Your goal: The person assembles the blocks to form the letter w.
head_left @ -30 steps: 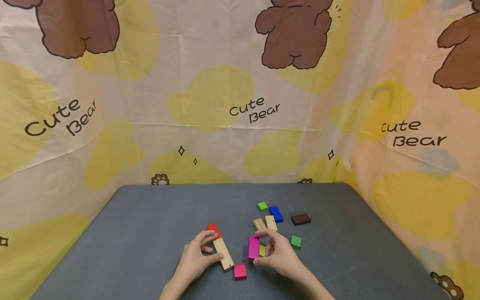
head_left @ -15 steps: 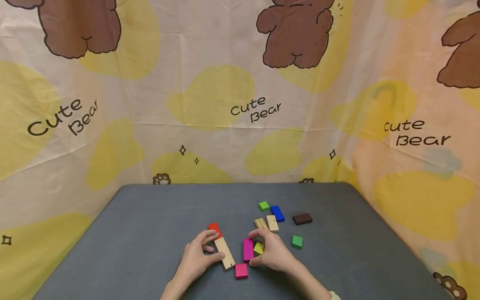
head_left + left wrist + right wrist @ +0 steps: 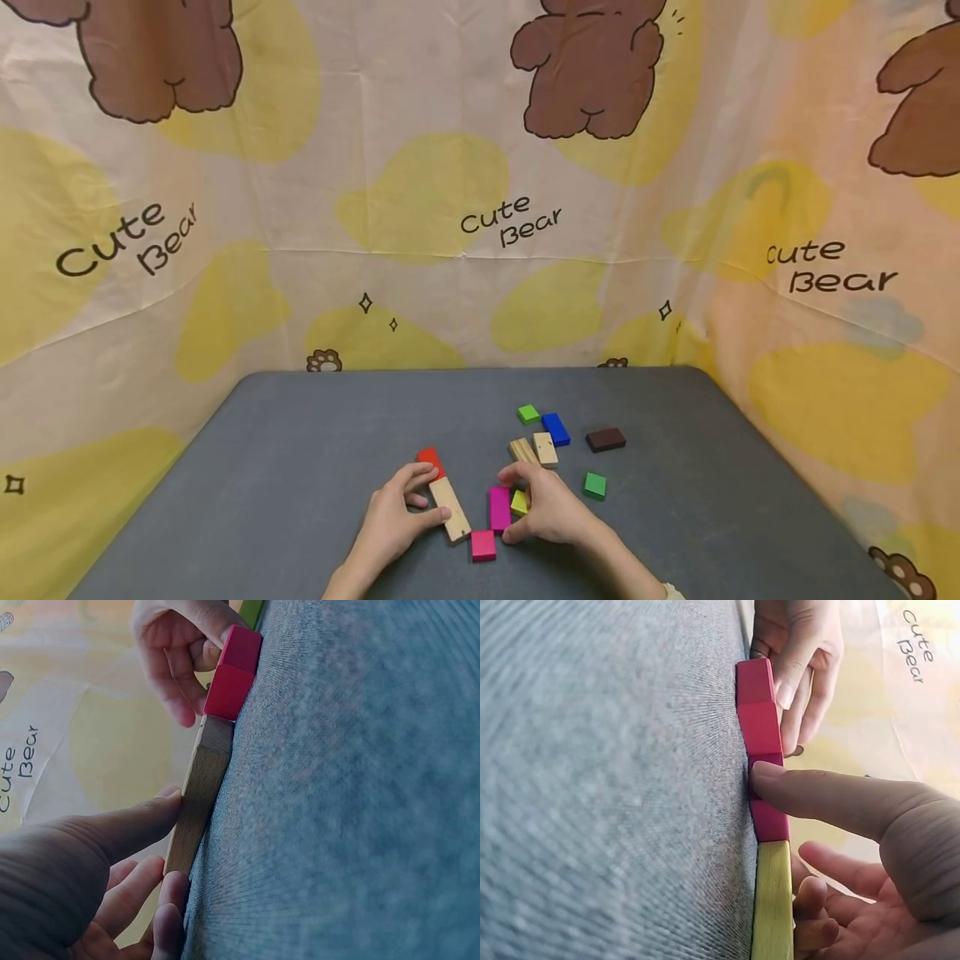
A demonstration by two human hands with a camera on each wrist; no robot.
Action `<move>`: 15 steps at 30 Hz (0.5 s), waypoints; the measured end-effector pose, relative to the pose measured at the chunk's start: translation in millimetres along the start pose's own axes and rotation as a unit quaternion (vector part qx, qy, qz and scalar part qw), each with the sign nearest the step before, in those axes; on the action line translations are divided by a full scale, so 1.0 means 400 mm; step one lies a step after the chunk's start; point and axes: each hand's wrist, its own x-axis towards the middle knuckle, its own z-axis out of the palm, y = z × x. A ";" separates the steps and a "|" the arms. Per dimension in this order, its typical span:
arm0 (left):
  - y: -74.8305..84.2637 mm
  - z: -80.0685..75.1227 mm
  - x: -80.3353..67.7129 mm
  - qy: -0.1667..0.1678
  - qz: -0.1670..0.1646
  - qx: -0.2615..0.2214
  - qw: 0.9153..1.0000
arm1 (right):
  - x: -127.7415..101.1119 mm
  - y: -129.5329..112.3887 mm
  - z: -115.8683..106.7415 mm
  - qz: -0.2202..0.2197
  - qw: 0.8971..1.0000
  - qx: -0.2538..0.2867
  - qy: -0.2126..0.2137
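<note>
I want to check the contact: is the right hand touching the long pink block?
Touching. In the right wrist view a finger of the right hand lies on the long pink block; the head view shows the same.

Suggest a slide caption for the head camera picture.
Left hand holds a long plain wooden block; right hand grips a long magenta wooden block.

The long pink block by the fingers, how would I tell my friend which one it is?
Look at the near edge of the grey table, where two hands meet. The right hand holds the long pink block, with a small yellow-green block tucked on its other side. It is longer than the square pink block just in front of it.
</note>
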 end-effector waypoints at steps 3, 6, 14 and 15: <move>0.000 0.001 0.000 0.003 0.002 0.000 1.000 | 0.001 0.001 -0.001 0.001 1.000 0.000 -0.004; 0.001 0.002 0.000 0.005 0.002 0.003 1.000 | 0.002 0.002 -0.002 0.002 1.000 -0.001 -0.007; 0.002 0.005 0.003 0.003 -0.001 0.006 1.000 | 0.000 0.001 -0.008 0.008 1.000 -0.011 -0.010; 0.002 0.006 0.003 0.003 -0.001 0.005 1.000 | -0.001 0.001 -0.009 0.009 1.000 -0.015 -0.011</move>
